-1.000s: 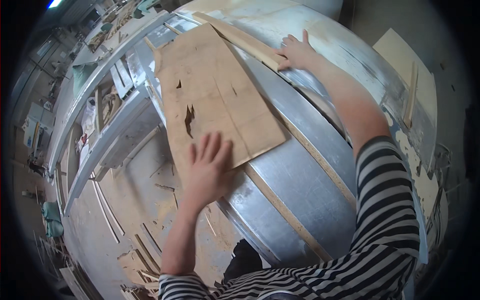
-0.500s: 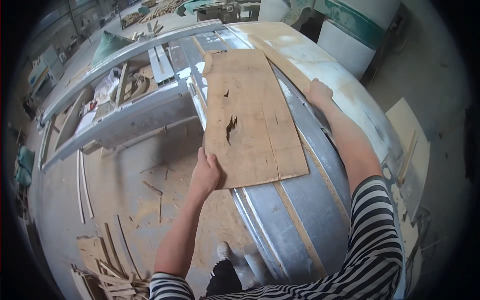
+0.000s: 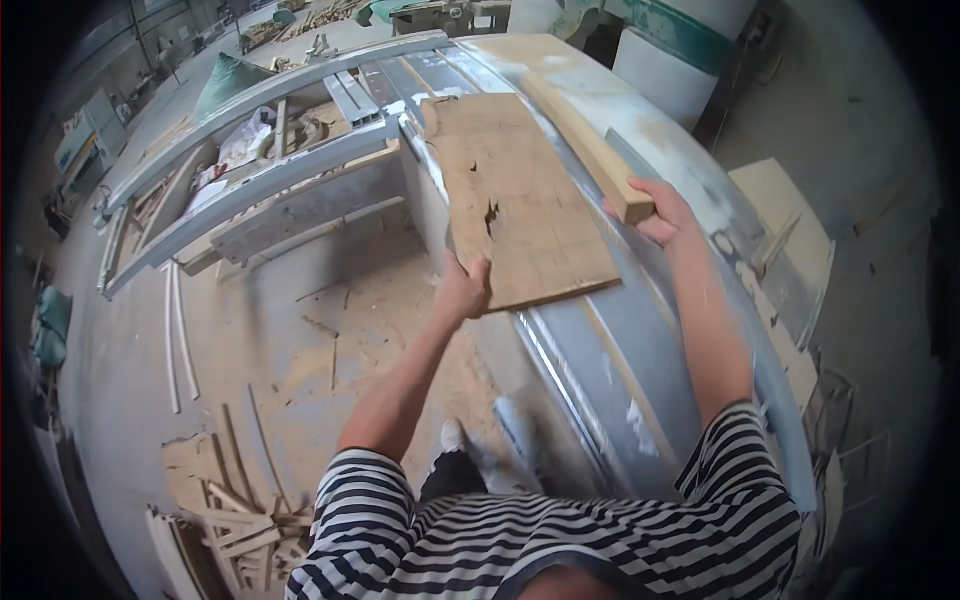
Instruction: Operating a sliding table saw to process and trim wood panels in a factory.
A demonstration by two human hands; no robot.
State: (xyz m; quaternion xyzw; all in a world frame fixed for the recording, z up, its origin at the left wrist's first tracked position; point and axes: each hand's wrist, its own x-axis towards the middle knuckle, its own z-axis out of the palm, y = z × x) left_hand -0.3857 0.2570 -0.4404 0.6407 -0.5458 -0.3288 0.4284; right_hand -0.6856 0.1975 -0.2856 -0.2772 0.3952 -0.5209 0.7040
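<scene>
A wide wooden board (image 3: 535, 200) with a ragged far-left corner and dark cracked holes lies over the metal saw table (image 3: 590, 370). My left hand (image 3: 466, 285) grips its near-left corner, thumb on top and the fingers hidden beneath. To the right of the board, a long straight wooden bar (image 3: 585, 130) runs away from me along the table. My right hand (image 3: 660, 212) is closed round the near end of this bar, which is tilted up off the surface.
A metal side frame (image 3: 270, 190) with scraps and a white bag in it extends left of the table. Offcuts (image 3: 250, 540) are piled on the floor at lower left. A pale panel (image 3: 785, 250) leans at the right, and white-and-green ducting (image 3: 670, 70) stands behind.
The board has shifted away from me and a little right with my left hand. My right hand has drawn the bar's near end toward me and raised it.
</scene>
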